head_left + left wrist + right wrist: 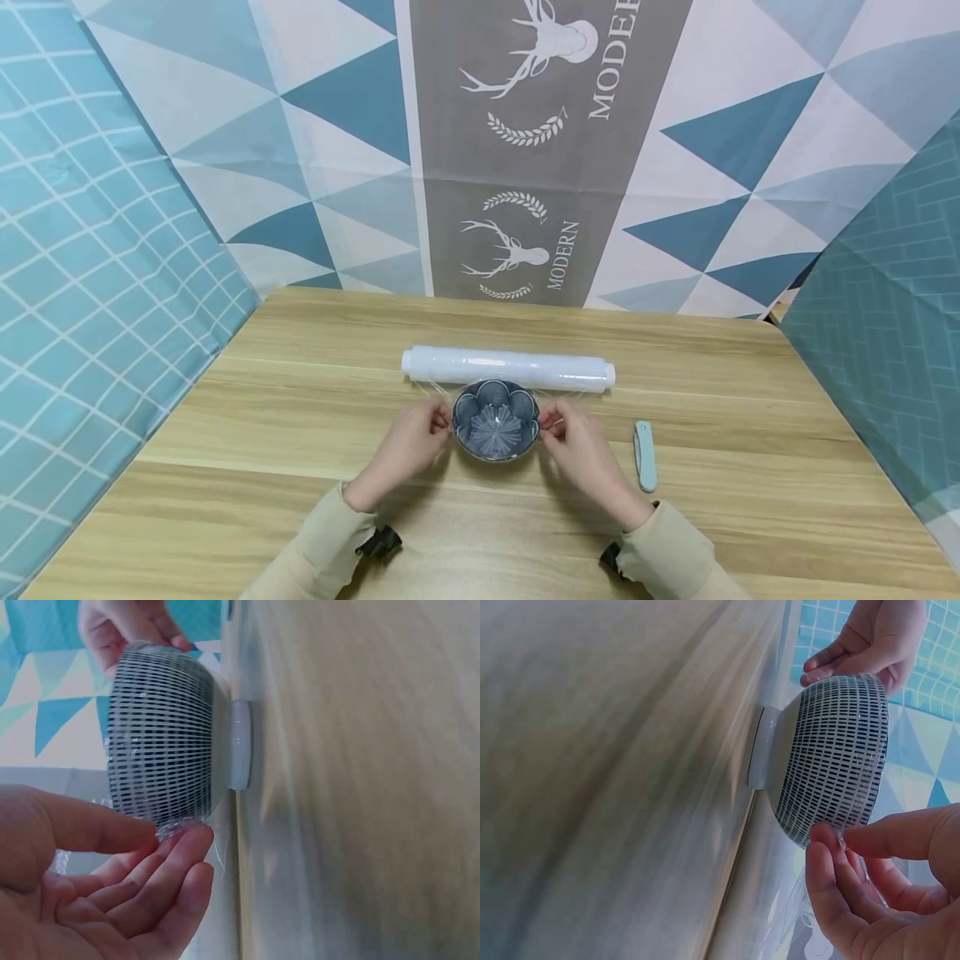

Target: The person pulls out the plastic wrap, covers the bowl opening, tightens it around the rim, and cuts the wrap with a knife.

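Note:
A dark blue-grey bowl (495,421) with a petal-shaped inside stands upright on the table, its outside patterned with small dark dashes. Clear cling film (497,429) stretches over its top. At the bowl's left side my left hand (411,435) pinches a gathered bit of film between thumb and fingers, close to the rim. Opposite, my right hand (587,450) pinches film at the right side; the crumpled film (842,840) shows between those fingertips. Behind the bowl lies a roll of cling film (510,368), with loose film trailing near it.
A folding knife (646,457) with a pale blue-green handle lies right of my right hand. The wooden table (300,400) has a patterned cloth backdrop (517,183) behind it and blue cloth at both sides.

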`<move>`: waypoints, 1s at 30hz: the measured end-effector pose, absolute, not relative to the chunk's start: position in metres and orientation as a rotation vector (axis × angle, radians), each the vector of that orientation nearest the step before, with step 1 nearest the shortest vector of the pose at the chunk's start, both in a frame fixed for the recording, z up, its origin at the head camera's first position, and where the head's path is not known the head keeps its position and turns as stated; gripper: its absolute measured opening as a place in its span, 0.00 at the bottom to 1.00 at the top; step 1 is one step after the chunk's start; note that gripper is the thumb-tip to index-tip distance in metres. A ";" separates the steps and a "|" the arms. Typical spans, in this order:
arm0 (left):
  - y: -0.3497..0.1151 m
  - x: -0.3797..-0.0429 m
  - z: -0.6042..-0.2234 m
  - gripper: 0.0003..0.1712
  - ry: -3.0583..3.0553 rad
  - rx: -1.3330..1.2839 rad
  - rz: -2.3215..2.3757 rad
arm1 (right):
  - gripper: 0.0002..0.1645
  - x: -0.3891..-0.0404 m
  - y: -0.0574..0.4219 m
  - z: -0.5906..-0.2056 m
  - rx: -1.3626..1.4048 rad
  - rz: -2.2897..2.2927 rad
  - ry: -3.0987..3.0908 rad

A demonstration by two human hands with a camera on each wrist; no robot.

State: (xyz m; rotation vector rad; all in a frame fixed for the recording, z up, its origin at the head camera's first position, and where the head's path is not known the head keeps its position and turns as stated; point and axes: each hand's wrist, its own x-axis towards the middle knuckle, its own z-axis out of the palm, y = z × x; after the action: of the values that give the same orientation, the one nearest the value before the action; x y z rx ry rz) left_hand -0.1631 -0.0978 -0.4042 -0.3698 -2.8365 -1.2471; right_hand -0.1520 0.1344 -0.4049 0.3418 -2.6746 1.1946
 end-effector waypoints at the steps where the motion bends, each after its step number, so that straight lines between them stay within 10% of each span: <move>1: -0.099 -0.164 -0.404 0.09 -2.846 -0.361 -1.284 | 0.11 -0.152 0.135 -0.405 0.339 1.197 -2.680; 30: -0.100 -0.176 -0.413 0.12 -2.971 -0.270 -1.415 | 0.05 -0.152 0.141 -0.405 0.257 1.179 -2.759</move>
State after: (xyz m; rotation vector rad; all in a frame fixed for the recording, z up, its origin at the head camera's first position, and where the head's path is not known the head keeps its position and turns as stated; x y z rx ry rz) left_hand -0.1759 -0.1000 -0.4128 -0.2695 -2.9711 -1.4145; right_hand -0.1524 0.1406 -0.4051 0.2568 -2.7587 1.1794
